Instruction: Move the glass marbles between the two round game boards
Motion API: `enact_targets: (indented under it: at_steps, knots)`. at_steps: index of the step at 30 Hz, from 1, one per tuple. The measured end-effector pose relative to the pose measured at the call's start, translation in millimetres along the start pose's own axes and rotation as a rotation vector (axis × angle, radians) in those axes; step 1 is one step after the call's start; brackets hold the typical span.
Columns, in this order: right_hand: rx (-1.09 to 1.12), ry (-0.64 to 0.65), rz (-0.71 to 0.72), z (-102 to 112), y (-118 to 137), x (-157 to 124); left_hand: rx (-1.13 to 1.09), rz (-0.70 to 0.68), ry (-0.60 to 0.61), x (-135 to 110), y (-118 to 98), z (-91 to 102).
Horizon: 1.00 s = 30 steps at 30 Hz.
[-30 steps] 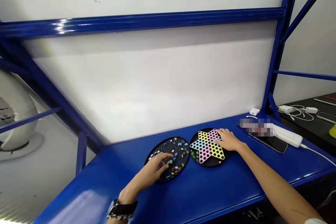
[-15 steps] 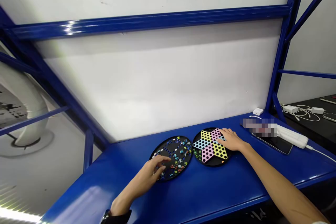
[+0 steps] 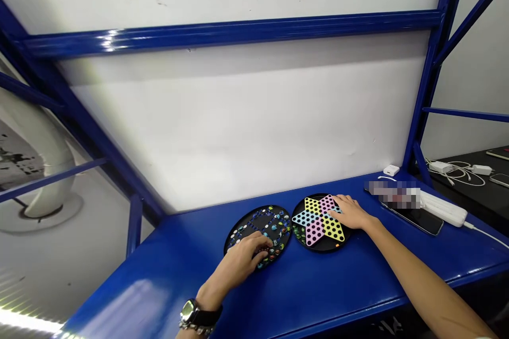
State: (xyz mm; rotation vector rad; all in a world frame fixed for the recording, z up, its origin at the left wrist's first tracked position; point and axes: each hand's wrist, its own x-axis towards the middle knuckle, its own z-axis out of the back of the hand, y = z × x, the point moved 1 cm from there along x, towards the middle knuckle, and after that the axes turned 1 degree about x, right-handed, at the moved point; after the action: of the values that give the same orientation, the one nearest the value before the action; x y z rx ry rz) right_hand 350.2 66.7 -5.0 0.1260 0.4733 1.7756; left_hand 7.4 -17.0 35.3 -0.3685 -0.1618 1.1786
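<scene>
Two round black trays sit side by side on a blue shelf [image 3: 318, 286]. The left tray [image 3: 242, 225] holds several coloured marbles [image 3: 278, 222]. My left hand [image 3: 244, 260] rests on its near edge, fingers curled down among the marbles; what they hold is hidden. A watch is on that wrist. The right tray carries a star-shaped board [image 3: 316, 219] in yellow, pink and light blue with rows of holes. My right hand [image 3: 352, 212] lies flat on the board's right side, fingers spread.
A phone [image 3: 417, 217] and a white power strip [image 3: 443, 208] lie to the right of the trays, with a small white charger [image 3: 391, 170] behind. Blue frame bars [image 3: 427, 95] rise at the back right. A black table with cables [image 3: 457, 168] stands further right.
My left hand has slid toward the near right part of the marble tray and its fingers have curled down. The right hand has stayed on the board.
</scene>
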Motion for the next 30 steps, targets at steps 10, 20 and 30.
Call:
enact_targets:
  at_steps: [10,20,30]
  knots:
    - [0.048,-0.020,0.028,2.0,3.1,-1.0,-0.167,-0.071,-0.233,16.0,-27.2,5.4]
    - [0.049,-0.042,0.028,0.4,3.1,0.3,0.001,-0.308,-0.119,50.8,-112.4,-33.5]
    - [0.087,-0.026,0.018,3.9,4.6,-2.3,0.024,-0.025,-0.098,-3.6,-18.4,8.9]
